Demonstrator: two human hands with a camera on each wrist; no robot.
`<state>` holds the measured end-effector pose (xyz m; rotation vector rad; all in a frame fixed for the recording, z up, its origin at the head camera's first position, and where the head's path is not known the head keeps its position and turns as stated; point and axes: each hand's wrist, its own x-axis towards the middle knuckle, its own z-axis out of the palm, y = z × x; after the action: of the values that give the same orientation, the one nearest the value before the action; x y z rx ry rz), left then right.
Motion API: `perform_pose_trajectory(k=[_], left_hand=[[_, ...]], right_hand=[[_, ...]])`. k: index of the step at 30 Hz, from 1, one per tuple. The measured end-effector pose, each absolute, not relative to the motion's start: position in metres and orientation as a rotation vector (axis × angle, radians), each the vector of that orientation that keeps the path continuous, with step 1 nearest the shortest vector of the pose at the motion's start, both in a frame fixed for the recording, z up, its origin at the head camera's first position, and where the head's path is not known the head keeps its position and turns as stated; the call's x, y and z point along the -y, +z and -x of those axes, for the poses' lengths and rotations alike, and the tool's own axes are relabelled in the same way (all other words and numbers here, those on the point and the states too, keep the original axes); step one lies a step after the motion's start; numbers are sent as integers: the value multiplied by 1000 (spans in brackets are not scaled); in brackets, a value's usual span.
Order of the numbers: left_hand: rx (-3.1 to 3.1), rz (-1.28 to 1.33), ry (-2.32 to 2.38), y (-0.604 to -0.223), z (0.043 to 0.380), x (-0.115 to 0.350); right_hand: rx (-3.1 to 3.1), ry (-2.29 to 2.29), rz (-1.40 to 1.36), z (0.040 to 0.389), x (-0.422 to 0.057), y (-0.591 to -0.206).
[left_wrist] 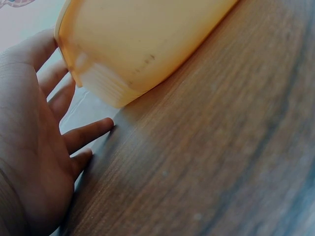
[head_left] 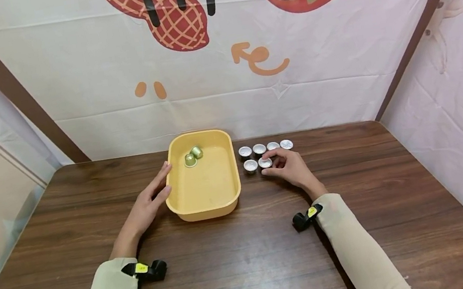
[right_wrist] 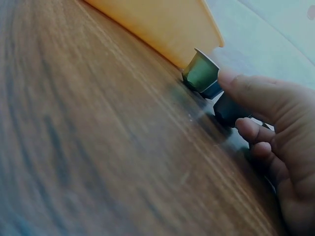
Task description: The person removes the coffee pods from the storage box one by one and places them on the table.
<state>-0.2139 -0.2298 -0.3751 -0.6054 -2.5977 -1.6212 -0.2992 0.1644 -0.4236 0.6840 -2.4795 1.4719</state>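
Observation:
A yellow plastic tub [head_left: 207,215] stands near the table's back edge. Two green coffee capsules [head_left: 190,160] lie inside it, toward the far left. My left hand [head_left: 147,209] touches the tub's left side with fairly straight fingers; in the left wrist view its fingertips meet the rim. To the tub's right, several coffee capsules stand in two rows with silver lids up. My right hand [head_left: 288,168] pinches the right capsule of the front row [head_left: 265,163] between thumb and fingers. A green capsule [right_wrist: 201,73] stands beside it, nearer the tub. The right wrist view partly hides the pinched capsule behind my thumb.
Four-cornered dark wood table [head_left: 241,264] fills the lower view. A printed white cloth [head_left: 105,93] hangs right behind its back edge, with more cloth at both sides. The back row of capsules [head_left: 245,152] sits just beyond my right fingers.

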Motion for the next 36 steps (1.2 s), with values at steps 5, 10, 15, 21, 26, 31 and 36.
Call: perform_pose_trajectory(k=[5,10,15,21,26,31,36], left_hand=[[2598,602,-1624,-375,214,230],[2602,600,-1625,-376,214,230],[2609,586,-1624,-376,214,230],[2611,585,-1623,-377,215,229],[2603,598,-1623,-374,216,231],[2606,592,-1625,-374,215,232],[2618,593,-1627,-374,214,231]], right_hand=[[2429,1491,-711,284,-160,-404],[2364,1484,-722,273,-158,-390],[2327,1475,-730,275,-159,-385],[2275,1443,-787,273,-154,-374],[2267,1420,-895,276,-137,-358],[2288,1358,-996,294,-119,-351],[2301,1301,-1114,311,-107,-343]])
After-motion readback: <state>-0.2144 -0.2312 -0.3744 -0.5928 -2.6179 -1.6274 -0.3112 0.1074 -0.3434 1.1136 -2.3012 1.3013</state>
